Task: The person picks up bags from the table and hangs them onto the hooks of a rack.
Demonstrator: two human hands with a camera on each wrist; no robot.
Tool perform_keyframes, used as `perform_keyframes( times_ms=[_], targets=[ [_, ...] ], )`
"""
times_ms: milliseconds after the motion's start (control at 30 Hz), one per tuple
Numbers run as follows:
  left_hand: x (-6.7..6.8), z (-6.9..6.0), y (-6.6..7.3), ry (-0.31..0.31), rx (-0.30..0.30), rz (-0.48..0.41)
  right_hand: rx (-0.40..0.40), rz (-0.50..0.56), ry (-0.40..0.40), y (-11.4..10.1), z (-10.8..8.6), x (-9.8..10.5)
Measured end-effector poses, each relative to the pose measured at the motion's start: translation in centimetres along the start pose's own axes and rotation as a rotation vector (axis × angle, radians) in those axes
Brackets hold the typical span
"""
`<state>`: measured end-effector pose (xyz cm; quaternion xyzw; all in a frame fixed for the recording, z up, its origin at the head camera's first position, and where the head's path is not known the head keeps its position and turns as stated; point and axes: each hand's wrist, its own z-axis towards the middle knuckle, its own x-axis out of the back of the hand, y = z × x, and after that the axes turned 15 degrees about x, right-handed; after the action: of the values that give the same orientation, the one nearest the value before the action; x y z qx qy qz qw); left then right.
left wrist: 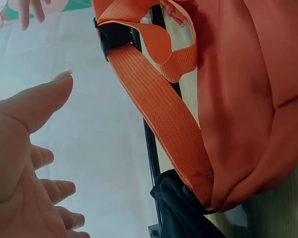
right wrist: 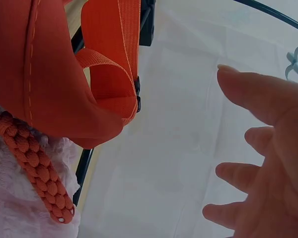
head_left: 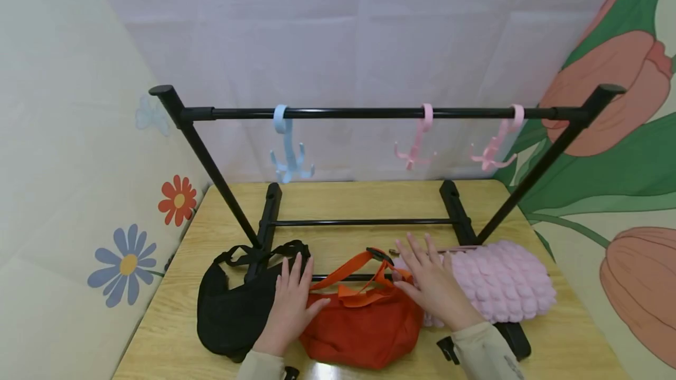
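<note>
An orange-red bag [head_left: 364,330] with an orange webbing strap [left wrist: 154,109] and black buckle lies at the front middle of the table. To its left is a black shoulder bag [head_left: 232,315]; to its right, a pink puffy quilted bag [head_left: 502,283]. My left hand [head_left: 290,304], fingers spread, hovers between the black and orange-red bags. Above the gap between the orange-red and pink bags is my right hand [head_left: 433,280], its fingers straight and apart. Both hands hold nothing. A braided orange cord [right wrist: 39,171] lies against the pink bag in the right wrist view.
A black rack [head_left: 348,113] spans the table behind and around the bags. One blue hook [head_left: 289,151] hangs at the bar's left; a pink hook [head_left: 417,139] and another pink hook [head_left: 496,142] hang at its right. White cloth [head_left: 338,28] covers the back.
</note>
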<state>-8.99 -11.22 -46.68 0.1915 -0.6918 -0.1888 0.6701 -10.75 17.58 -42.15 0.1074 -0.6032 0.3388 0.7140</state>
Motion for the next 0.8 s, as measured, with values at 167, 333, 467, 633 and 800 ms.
perform_keyframes(
  times_ms=[167, 333, 467, 633, 800],
  targets=[
    [-0.15, 0.14, 0.02, 0.0, -0.002, -0.002, -0.006, 0.021, -0.004, -0.01, 0.19, -0.18],
    [-0.24, 0.24, 0.1, -0.006, -0.001, 0.004, 0.001, 0.023, 0.0, 0.01, 0.37, -0.48],
    [-0.37, 0.3, 0.14, -0.014, 0.002, -0.002, 0.012, 0.017, 0.014, 0.06, 0.42, -0.66],
    [-0.81, 0.47, 0.0, -0.044, 0.03, -0.013, 0.012, 0.018, 0.008, -0.02, 0.41, -0.75],
    [-0.98, 0.57, -0.05, -0.054, 0.039, -0.012, 0.01, 0.031, 0.003, -0.02, 0.41, -0.95]
  ],
)
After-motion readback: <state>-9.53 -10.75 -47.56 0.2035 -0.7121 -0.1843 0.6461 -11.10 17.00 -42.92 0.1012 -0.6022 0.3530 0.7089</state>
